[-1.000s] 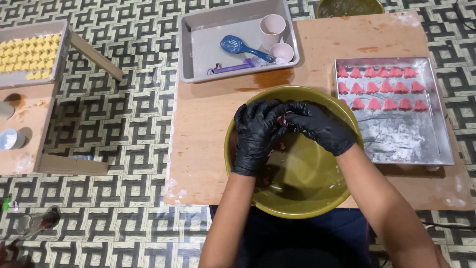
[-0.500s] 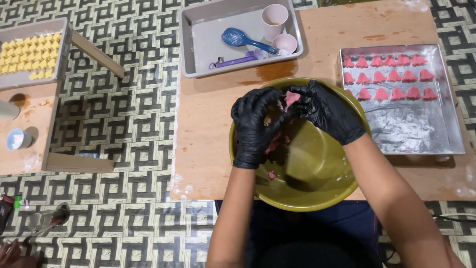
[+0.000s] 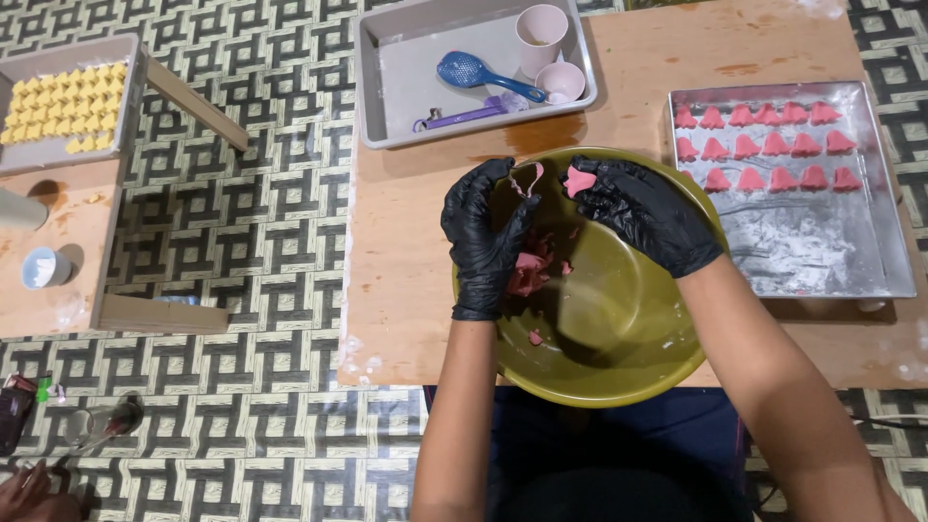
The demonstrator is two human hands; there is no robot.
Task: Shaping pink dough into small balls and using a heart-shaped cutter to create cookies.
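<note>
Both hands are in black gloves and working over the olive-green bowl (image 3: 619, 338). The left hand (image 3: 483, 237) is curled up, pinching a small metal cutter (image 3: 525, 181) at its fingertips, with a wad of pink dough (image 3: 527, 273) tucked against the palm lower down. The right hand (image 3: 643, 208) is closed on a little cut-out pink dough piece (image 3: 579, 180), held right at the fingertips near the bowl's far rim. The two hands are just beside each other, not touching as far as I can see. A few pink crumbs sit on the bowl's inside wall.

The bowl sits on a low wooden bench (image 3: 406, 271), near its front edge. To the right of the bowl there's a floured metal tray (image 3: 802, 251) with three rows of the same pink pieces lined up along its far half. Behind the bowl is a grey tray (image 3: 406, 77) holding a blue scoop (image 3: 474, 72), a purple tool (image 3: 464, 116), and two pink cups (image 3: 541, 29), one upright, one smaller one next to it.

Off to the left, well apart across the patterned floor mat (image 3: 242, 213), another tray of yellow pieces (image 3: 63, 106) rests on a second wooden bench (image 3: 68, 242), with a small white cup (image 3: 43, 268) on it.
</note>
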